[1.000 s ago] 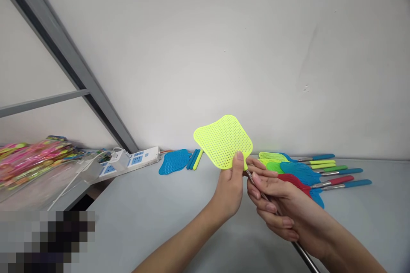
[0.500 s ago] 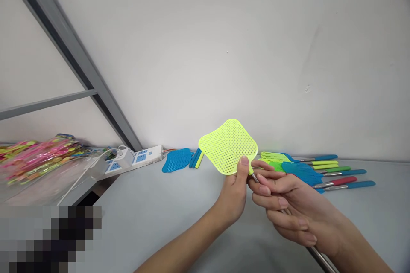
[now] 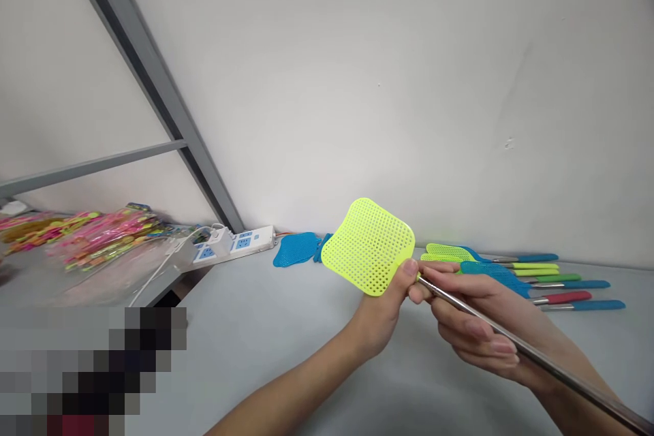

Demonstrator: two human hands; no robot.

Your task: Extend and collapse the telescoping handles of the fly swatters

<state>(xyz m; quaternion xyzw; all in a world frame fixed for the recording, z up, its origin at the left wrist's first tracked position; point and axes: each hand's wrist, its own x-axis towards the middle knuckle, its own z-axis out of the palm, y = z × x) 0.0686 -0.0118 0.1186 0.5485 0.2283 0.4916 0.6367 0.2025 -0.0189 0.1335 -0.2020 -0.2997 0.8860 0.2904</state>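
Observation:
A yellow-green fly swatter head (image 3: 370, 245), square and full of small holes, is held up above the table. My left hand (image 3: 391, 300) grips its lower right corner, thumb on top near the neck. From that corner a thin metal rod (image 3: 490, 323) runs down to the lower right, out of the picture. My right hand (image 3: 475, 317) holds the rod close to the head between thumb and fingers, its other fingers curled below. The joint of rod and head is partly covered by my fingers.
Several fly swatters with coloured handles (image 3: 567, 297) lie at the right against the wall. Blue swatter heads (image 3: 296, 249) lie left of centre, beside a white power strip (image 3: 250, 240). Bagged pink and yellow items (image 3: 110, 235) are piled at the far left. A grey metal post (image 3: 148, 61) rises behind.
The metal rod has swung into plain view across my right hand, reaching farther right. The swatter head has tilted slightly, and the view has turned a little to the left.

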